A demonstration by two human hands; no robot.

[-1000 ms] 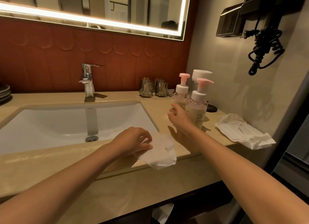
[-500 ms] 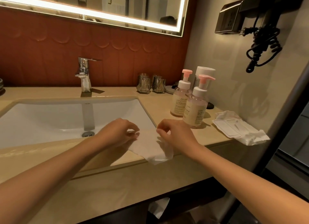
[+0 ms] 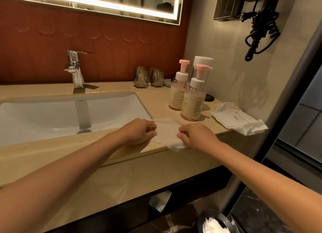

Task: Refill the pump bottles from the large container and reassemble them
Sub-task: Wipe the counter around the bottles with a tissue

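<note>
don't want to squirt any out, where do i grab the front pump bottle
Take the front pump bottle round its straight body, below the white collar, coming from the near side. It stands upright, the other bottle crowds its back left, and the pink pump head may press down.

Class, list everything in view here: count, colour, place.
sink: one, white, set into the counter.
faucet: one, chrome, behind the sink.
pump bottles: two, clear with pink pumps, right of the sink.
capped container: one, white cap, behind the bottles.
glasses: two, clear, by the back wall.
wipes pack: one, white, counter's right end.
wipe: one, white, counter's front edge.
coiled cord: one, black, right wall.
left hand: one, pinches the wipe.
right hand: one, pinches the wipe.
</note>
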